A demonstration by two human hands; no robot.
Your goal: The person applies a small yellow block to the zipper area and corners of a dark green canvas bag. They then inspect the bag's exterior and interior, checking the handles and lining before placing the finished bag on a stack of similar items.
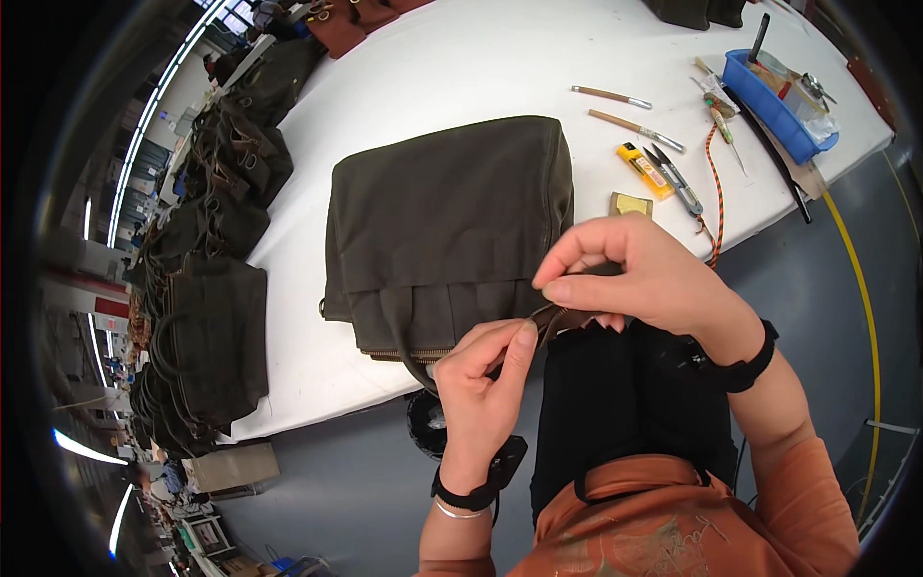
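1. The dark olive canvas bag lies at the near edge of the white worktable.
2. The left hand and right hand both pinch its brown leather strap over the edge.
3. Bare tabletop stretches beyond the bag; stacked dark bags crowd the left edge.

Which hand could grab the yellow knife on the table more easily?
Probably the right hand. The yellow knife lies on the white table just beyond it, while the left hand sits lower, pinching the bag strap on the dark bag.

white worktable, grey floor with yellow line, ceiling strip lights
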